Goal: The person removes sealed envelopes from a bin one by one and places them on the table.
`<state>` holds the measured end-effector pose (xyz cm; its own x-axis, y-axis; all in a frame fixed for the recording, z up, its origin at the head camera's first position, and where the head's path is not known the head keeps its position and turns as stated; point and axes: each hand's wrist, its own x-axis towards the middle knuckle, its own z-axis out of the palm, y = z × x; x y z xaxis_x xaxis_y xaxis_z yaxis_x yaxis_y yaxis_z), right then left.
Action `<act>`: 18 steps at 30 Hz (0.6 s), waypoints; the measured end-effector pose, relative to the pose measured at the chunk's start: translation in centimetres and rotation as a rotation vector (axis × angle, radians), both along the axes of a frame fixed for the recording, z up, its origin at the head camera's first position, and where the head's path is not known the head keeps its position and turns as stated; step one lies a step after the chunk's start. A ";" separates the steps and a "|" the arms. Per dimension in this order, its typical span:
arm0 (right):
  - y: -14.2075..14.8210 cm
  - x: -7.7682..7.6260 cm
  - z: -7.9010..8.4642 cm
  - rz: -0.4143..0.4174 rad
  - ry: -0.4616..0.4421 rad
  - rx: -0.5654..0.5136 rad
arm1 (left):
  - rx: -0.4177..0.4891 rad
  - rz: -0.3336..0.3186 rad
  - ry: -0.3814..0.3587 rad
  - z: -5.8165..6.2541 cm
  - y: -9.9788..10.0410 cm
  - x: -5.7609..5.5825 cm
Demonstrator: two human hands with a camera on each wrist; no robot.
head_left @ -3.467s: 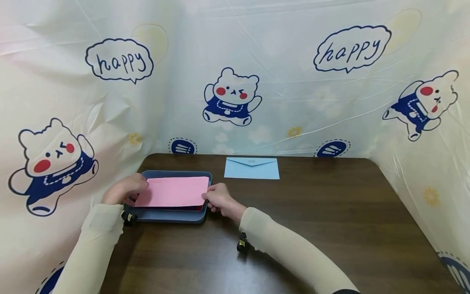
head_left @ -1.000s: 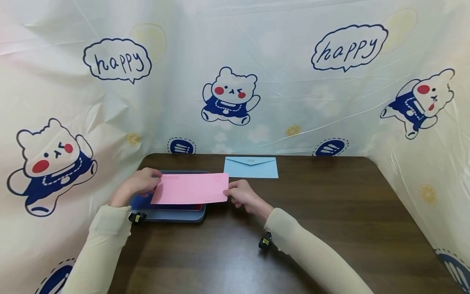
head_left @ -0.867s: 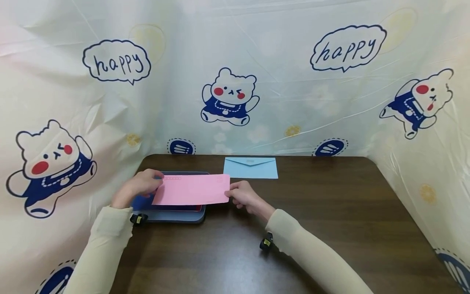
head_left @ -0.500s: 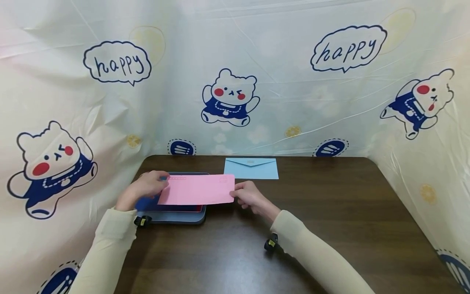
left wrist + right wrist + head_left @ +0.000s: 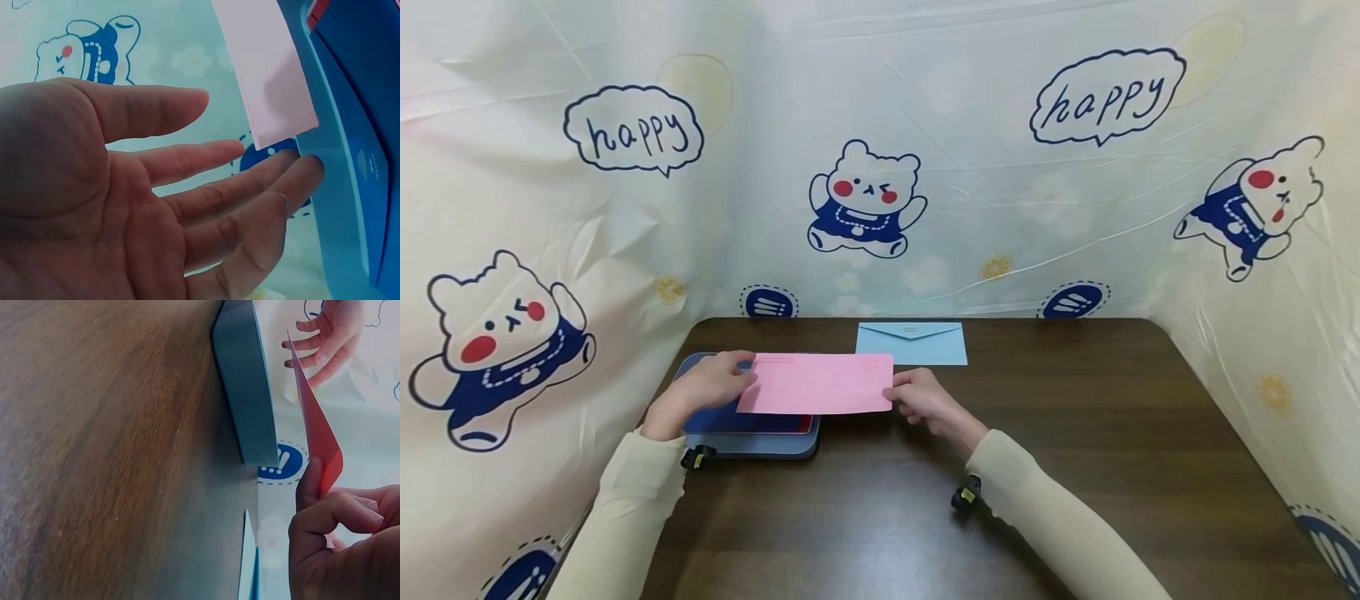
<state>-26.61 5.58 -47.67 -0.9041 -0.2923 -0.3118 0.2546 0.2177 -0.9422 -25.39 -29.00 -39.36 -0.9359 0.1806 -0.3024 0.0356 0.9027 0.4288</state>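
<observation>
A pink envelope (image 5: pixel 816 383) hangs level above the blue-grey tray (image 5: pixel 752 448), its right part past the tray's right end. My right hand (image 5: pixel 928 402) pinches its right end between thumb and fingers, also seen in the right wrist view, where the envelope (image 5: pixel 315 434) bows. My left hand (image 5: pixel 711 382) is at the envelope's left end, overlapping it in the head view. In the left wrist view the left hand (image 5: pixel 169 194) has its fingers spread and loosely bent, with a gap between them and the pink envelope (image 5: pixel 275 81). Under it, a dark blue envelope (image 5: pixel 722 419) lies in the tray.
A red edge (image 5: pixel 806 424) shows beside the dark blue envelope in the tray. A light blue envelope (image 5: pixel 912 346) lies flap up at the back of the brown wooden table (image 5: pixel 1037 417). A patterned curtain (image 5: pixel 985 192) hangs behind and at both sides.
The pink envelope has been lifted from over the tray and carried to the right by my right hand. My left hand has moved right along with its left end, uncovering more dark blue envelope.
</observation>
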 end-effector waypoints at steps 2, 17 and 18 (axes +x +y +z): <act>0.3 -0.1 -0.1 0.002 -0.002 0.002 | -0.010 -0.012 0.031 0.1 0.3 0.3; 2.7 -0.9 -0.8 -0.018 -0.016 0.018 | -0.036 -0.016 0.145 0.9 4.4 3.1; 2.8 -0.9 -0.8 -0.022 -0.019 0.019 | -0.031 -0.024 0.146 0.8 4.7 3.3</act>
<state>-27.48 8.36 -48.49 -0.9041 -0.2661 -0.3343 0.2774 0.2297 -0.9329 -22.09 -24.28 -38.58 -0.9659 0.1957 -0.1694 0.1168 0.9136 0.3895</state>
